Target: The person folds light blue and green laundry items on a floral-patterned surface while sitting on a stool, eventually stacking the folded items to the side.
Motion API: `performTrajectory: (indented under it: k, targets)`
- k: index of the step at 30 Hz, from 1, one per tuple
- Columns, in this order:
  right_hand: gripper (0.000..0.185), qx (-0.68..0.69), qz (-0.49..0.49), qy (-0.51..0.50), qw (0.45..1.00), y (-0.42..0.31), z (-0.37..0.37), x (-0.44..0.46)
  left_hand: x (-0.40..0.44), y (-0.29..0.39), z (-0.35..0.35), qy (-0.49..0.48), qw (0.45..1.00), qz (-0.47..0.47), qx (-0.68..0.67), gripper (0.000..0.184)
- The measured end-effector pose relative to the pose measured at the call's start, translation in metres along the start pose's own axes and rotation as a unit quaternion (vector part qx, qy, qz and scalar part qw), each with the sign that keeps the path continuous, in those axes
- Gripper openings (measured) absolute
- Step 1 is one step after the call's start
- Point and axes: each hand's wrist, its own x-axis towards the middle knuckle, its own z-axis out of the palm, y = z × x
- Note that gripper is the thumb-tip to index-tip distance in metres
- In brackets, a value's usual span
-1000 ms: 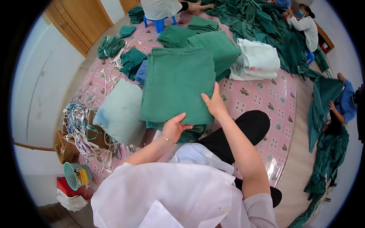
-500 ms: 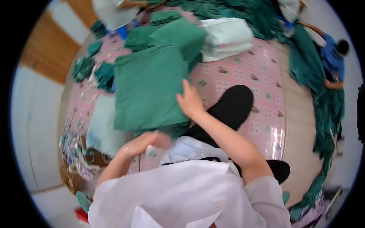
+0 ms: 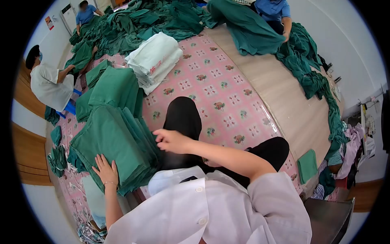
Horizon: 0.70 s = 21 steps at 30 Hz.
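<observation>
My left hand (image 3: 106, 168) lies flat, fingers spread, on the near left part of a stack of folded green cloths (image 3: 107, 140). Beside that stack's right edge, in front of my knee, is my right hand (image 3: 170, 141). Its fingers are loosely bent and a little apart, with nothing visible in them. Many layered folds show along the stack's right side. Directly behind it stands another pile of folded green cloth (image 3: 113, 87). A bundle of white folded cloth (image 3: 154, 59) with red marks sits farther back.
Pink patterned sheeting (image 3: 219, 87) covers the floor, bordered on the right by a beige strip (image 3: 280, 105). Loose green cloth (image 3: 162, 20) is heaped at the back. Co-workers handle green cloth at the left, back and upper right. A small green folded cloth (image 3: 307, 166) lies at right.
My view has swung to the right. My left hand has gone from in front of the stack to flat on top of it. My right hand now sits slightly off the stack's edge.
</observation>
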Motion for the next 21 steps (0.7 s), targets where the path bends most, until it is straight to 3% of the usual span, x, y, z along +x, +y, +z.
performTrajectory:
  k: [1, 2, 3, 5, 7, 8, 11, 16, 21]
  targets:
    - [0.042, 0.021, -0.002, 0.036, 0.999, -0.010, -0.014, -0.019, 0.003, -0.003, 0.009, 0.020, 1.000, 0.005, 0.001, 0.057]
    - [0.038, -0.056, -0.032, 0.100, 0.993, -0.016, -0.032, -0.038, 0.006, -0.001, 0.004, 0.022, 1.000, 0.005, 0.001, 0.057]
    - [0.031, -0.056, -0.075, 0.185, 0.978, 0.004, -0.046, -0.047, 0.011, 0.002, -0.007, -0.021, 0.999, -0.021, -0.024, 0.056]
    - [0.030, 0.014, -0.031, 0.255, 0.966, 0.015, -0.090, -0.082, 0.024, 0.013, -0.026, -0.064, 0.996, -0.043, -0.052, 0.055]
    - [0.027, 0.061, 0.034, 0.339, 0.938, 0.015, -0.128, -0.119, 0.043, 0.029, -0.048, 0.094, 0.988, 0.052, -0.112, 0.050]
    - [0.026, 0.067, 0.024, 0.379, 0.923, 0.024, -0.149, -0.139, 0.054, 0.038, -0.061, 0.172, 0.970, 0.097, -0.139, 0.047]
    - [0.022, 0.057, 0.044, 0.482, 0.873, 0.030, -0.198, -0.190, 0.083, 0.093, -0.116, 0.218, 0.932, 0.215, -0.195, 0.042]
    - [0.023, 0.063, 0.082, 0.553, 0.827, 0.030, -0.250, -0.265, 0.114, 0.199, -0.165, 0.212, 0.897, 0.340, -0.186, 0.040]
    - [0.022, 0.074, 0.154, 0.596, 0.784, 0.097, -0.315, -0.341, 0.163, 0.315, -0.129, 0.122, 0.873, 0.440, -0.169, 0.036]
